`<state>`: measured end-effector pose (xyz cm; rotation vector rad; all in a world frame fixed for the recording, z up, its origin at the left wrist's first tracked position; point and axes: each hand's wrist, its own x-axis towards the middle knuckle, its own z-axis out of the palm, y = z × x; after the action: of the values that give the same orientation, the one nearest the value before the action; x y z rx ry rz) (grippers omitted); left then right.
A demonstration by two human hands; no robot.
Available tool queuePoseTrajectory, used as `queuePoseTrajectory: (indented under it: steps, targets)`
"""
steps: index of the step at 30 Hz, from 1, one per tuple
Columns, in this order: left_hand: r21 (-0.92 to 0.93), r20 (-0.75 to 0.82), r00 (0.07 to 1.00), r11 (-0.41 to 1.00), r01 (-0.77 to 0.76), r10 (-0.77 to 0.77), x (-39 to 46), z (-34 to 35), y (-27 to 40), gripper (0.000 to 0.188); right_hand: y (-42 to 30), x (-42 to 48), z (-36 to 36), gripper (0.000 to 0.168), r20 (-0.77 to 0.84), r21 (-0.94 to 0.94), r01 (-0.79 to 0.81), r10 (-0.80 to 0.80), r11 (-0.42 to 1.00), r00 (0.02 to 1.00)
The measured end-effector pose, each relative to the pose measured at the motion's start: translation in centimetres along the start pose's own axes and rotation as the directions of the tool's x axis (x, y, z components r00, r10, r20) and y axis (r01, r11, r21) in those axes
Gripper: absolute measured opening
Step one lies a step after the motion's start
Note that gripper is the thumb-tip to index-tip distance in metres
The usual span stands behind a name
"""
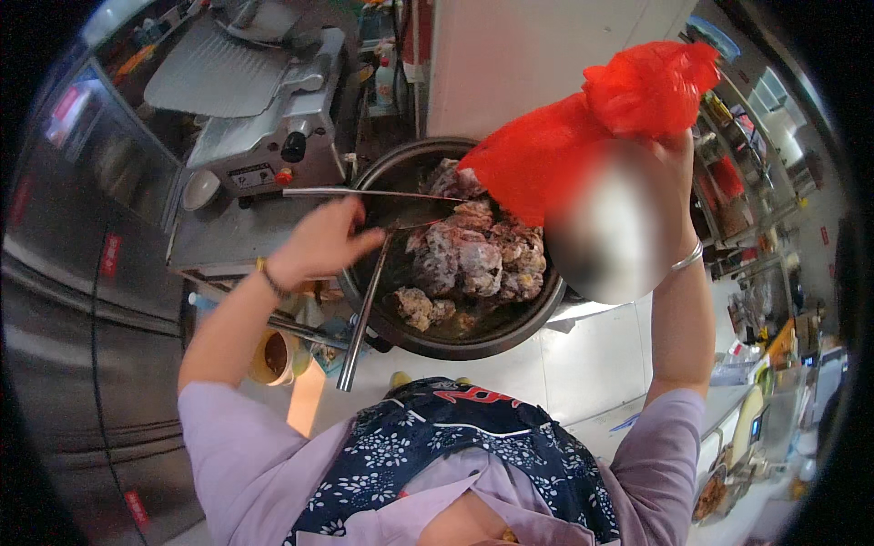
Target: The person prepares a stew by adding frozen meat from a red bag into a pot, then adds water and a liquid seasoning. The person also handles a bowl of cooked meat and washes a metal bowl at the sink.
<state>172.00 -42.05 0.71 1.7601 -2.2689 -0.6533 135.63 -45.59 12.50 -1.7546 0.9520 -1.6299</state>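
A large round dark pan point(450, 349) stands in front of me. In it are a big lump of brown and greyish food pieces, likely meat point(471, 256), and a smaller clump point(418, 308), with some liquid around them. Over the pan's left rim my left hand point(324, 242) hovers with nothing in it, fingers apart. Two metal utensil handles are close by: one point(365, 317) slants over the front rim, the other point(341, 193) crosses the left rim. My right hand point(676, 153) grips a red plastic bag point(539, 150), whose lower end touches the food. A blurred patch hides part of that hand.
A meat slicer point(273, 136) and a small white bowl point(201, 190) stand on the counter to the left. Below it is a bucket point(280, 355). Stainless steel doors point(54, 307) line the left. Loaded shelves point(730, 164) are on the right, and a pale surface point(519, 61) lies beyond the pan.
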Motion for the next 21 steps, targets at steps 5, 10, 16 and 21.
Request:
queuePoseTrajectory:
  steps: [5, 10, 16, 21]
  targets:
    - [-0.394, 0.257, 0.959, 0.893, 0.216, -0.119, -10.7, 6.8, -0.6, 0.069, 0.5, -0.2, 0.5, 0.020, 0.026, 0.118, 0.021, -0.024, 0.993, 0.999]
    - [-0.765, 0.338, 0.878, 0.444, 0.466, -0.338, -14.2, 9.5, 0.8, 0.054, 1.9, -0.1, 1.3, 0.018, -0.006, 0.121, 0.036, -0.035, 0.992, 0.999]
    - [-0.702, 0.052, 0.968, 0.681, 0.210, -0.245, -17.6, 6.5, -0.2, 0.034, 2.4, -0.8, 1.2, 0.017, -0.033, 0.062, 0.130, -0.128, 0.990, 0.991]
    - [-0.670, 0.079, 0.952, 0.691, 0.271, -0.297, -21.2, 1.7, 0.2, 0.038, 1.7, -1.9, 0.2, 0.020, -0.104, 0.029, 0.080, -0.077, 0.996, 0.992]
